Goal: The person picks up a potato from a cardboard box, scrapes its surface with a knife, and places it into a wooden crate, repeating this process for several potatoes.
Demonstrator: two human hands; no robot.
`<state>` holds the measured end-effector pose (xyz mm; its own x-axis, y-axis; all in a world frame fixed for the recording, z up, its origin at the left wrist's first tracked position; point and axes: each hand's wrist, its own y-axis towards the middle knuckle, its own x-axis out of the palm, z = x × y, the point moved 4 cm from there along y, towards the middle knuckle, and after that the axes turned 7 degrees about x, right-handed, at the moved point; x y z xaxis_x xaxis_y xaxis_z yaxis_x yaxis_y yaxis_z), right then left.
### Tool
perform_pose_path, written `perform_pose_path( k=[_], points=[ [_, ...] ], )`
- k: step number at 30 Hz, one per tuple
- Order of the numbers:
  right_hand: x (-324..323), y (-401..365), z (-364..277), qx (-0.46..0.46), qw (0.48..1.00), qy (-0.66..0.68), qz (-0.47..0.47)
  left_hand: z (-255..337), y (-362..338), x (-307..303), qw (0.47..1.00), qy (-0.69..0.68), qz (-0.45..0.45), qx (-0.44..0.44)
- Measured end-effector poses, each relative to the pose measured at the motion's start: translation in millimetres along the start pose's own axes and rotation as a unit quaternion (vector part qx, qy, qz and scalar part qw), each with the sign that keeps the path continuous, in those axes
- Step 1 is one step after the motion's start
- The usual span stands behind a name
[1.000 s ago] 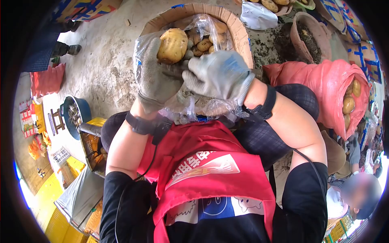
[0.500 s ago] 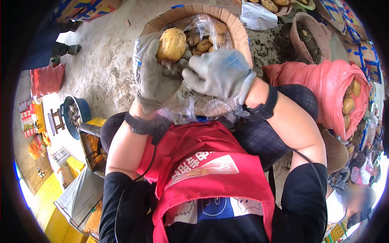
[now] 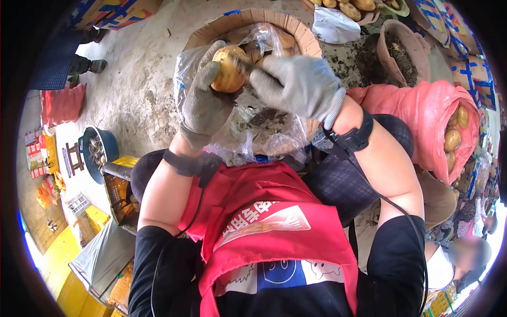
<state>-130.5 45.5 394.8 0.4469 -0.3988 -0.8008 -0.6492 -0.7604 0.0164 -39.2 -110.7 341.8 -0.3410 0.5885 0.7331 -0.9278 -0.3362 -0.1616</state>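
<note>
My left hand (image 3: pixel 202 105), in a grey work glove, holds a large yellow-brown potato (image 3: pixel 228 76) above an open cardboard box (image 3: pixel 309 33) lined with clear plastic. My gloved right hand (image 3: pixel 303 87) is at the potato's right side, its fingers curled. A dark, blurred shape (image 3: pixel 243 64) runs from those fingers onto the potato; whether it is a tool or a fingertip I cannot make out. Inside the box, more potatoes (image 3: pixel 282 43) lie partly hidden behind the hands, and dark soil (image 3: pixel 266 119) has gathered on the plastic nearer me.
To the right lies a pink woven sack (image 3: pixel 391 108) with potatoes at its mouth. Beyond it stands a pink basket (image 3: pixel 383 55) holding soil. A white bag (image 3: pixel 337 25) is near more potatoes at the top. On the left stands a blue tub (image 3: pixel 108 142). Other people are at the edges.
The potato has turned in my left hand and shifted slightly to the right. My right hand has moved a little to the right, and a dark blurred shape now shows against the potato.
</note>
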Motion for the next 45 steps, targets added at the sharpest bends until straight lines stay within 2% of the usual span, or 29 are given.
perform_pose_path(
  k=[1,5,7,9,11,13,15,17,18,19,21,23,25,26,27,29,30,32,33,35,37,39,40,42,45],
  points=[
    [-5.3,4.5,8.0,0.041,0.998,0.033,0.018,1.8,-1.1,-2.2,1.0,-0.002,-0.015,-0.009],
    [-3.1,7.2,14.2,0.015,0.999,-0.006,0.043,1.7,0.7,-0.8,0.996,0.019,-0.084,0.003],
    [-3.8,0.3,9.1,0.023,0.999,0.004,0.034,1.0,2.0,-1.7,0.996,0.051,-0.073,0.013],
    [-0.4,-6.9,-2.1,-0.063,0.996,-0.046,-0.031,0.1,4.7,-11.1,0.995,0.082,-0.06,0.026],
    [-1.0,-6.8,-0.1,-0.047,0.998,-0.028,-0.026,-1.7,7.6,-19.8,0.995,0.055,-0.081,0.002],
    [-10.8,-0.2,10.6,-0.007,0.999,0.013,0.039,0.4,3.0,-13.3,0.996,0.047,-0.07,-0.012],
    [-9.9,6.1,17.0,0.012,0.999,0.019,0.04,2.4,0.3,-9.2,0.997,0.048,-0.053,-0.017],
    [-6.6,7.5,15.8,0.0,0.999,0.017,0.037,-5.0,-1.2,-15.8,0.994,-0.016,-0.046,-0.098],
    [-3.7,4.5,13.4,-0.001,0.999,0.027,0.023,-8.7,-0.7,-17.4,0.994,-0.015,-0.047,-0.098],
    [-2.1,1.1,8.8,-0.001,0.999,0.027,0.023,-10.6,0.6,-19.2,0.996,0.058,-0.031,-0.064],
    [8.0,-8.4,-6.7,-0.087,0.994,-0.055,-0.048,-9.0,0.5,-20.7,0.991,0.131,-0.013,-0.027],
    [8.1,-11.8,-9.2,-0.092,0.994,-0.04,-0.036,-6.9,-2.8,-11.2,0.993,-0.043,0.002,-0.106],
    [-5.5,-3.6,-0.1,-0.03,0.999,0.017,0.033,-3.5,-6.5,-11.5,0.989,-0.066,-0.011,-0.134],
    [-8.9,3.6,6.7,0.017,0.999,0.037,0.025,-2.9,-8.2,-9.6,0.983,-0.089,-0.026,-0.16],
    [-6.2,8.7,14.3,0.004,0.998,0.009,0.056,-1.9,-9.5,-7.3,0.983,-0.089,-0.026,-0.159],
    [-0.9,10.9,14.6,0.007,0.999,-0.024,0.034,-2.6,-9.1,-1.5,0.983,-0.074,-0.014,-0.166],
    [0.9,9.8,12.6,0.006,0.999,-0.025,0.037,-5.4,-6.6,1.1,0.983,-0.073,-0.018,-0.165],
    [6.1,-1.0,-5.4,-0.06,0.995,-0.072,0.047,-9.3,-4.7,-4.1,0.992,-0.019,0.051,-0.114],
    [10.0,-5.3,-10.1,-0.062,0.994,-0.072,0.046,-9.5,-5.1,-6.4,0.992,-0.019,0.052,-0.112],
    [22.1,-13.5,-20.8,-0.122,0.986,-0.113,-0.013,-7.4,-6.7,-7.7,0.996,0.029,0.01,-0.078],
    [14.0,-13.0,-20.8,-0.13,0.987,-0.094,0.011,-3.9,-9.5,-6.5,0.996,0.075,-0.042,-0.008],
    [-2.8,-1.2,-8.7,-0.045,0.997,0.007,0.069,-6.4,-5.5,-17.4,0.978,-0.132,-0.001,-0.16],
    [-5.0,5.9,-1.7,0.003,0.998,0.032,0.061,-4.5,-6.3,-14.6,0.978,-0.133,-0.001,-0.158],
    [4.2,12.1,12.9,0.008,0.998,-0.006,0.067,-3.2,-8.8,-6.4,0.97,-0.137,0.009,-0.199],
    [4.5,5.5,2.9,0.002,0.998,-0.037,0.046,-6.4,-8.4,-12.0,0.973,-0.134,-0.016,-0.188]
  ],
)
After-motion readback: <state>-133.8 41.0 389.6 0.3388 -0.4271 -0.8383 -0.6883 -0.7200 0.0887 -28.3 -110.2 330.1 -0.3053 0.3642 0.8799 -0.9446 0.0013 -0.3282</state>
